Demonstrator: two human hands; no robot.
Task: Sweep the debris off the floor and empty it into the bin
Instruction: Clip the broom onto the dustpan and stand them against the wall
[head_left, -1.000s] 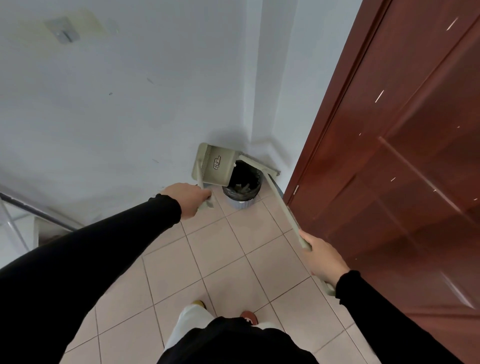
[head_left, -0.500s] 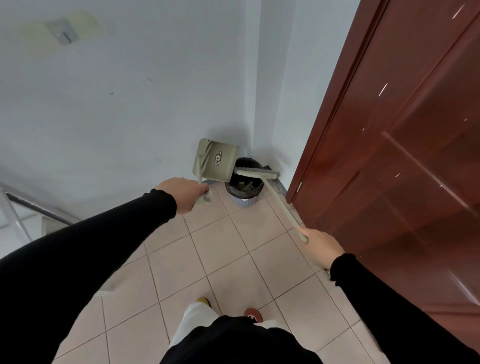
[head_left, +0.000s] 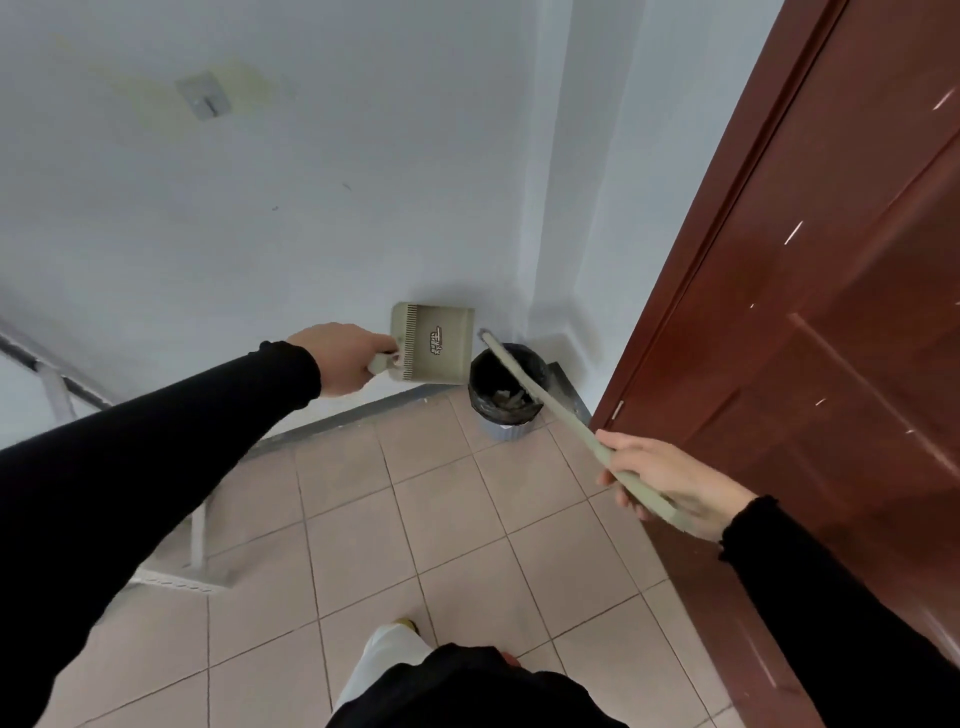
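A small round bin (head_left: 505, 423) with a black liner stands in the corner where the wall meets the door frame; pale scraps lie inside it. My left hand (head_left: 347, 358) grips the handle of a beige dustpan (head_left: 434, 344), held upright just left of the bin's rim, its back with a printed label facing me. My right hand (head_left: 667, 480) is closed around the long beige handle of a brush (head_left: 540, 395), which slants up and left across the bin's mouth. The brush head at the far end is seen edge-on.
A dark red wooden door (head_left: 810, 332) fills the right side, close to my right hand. Pale blue walls (head_left: 260, 208) meet in the corner behind the bin. Beige floor tiles (head_left: 441, 519) stretch toward my feet. A white metal railing (head_left: 57, 395) runs at the left.
The dustpan has swung from tipped over the bin to upright beside it. The brush has drawn back with my right hand, and the camera has tilted.
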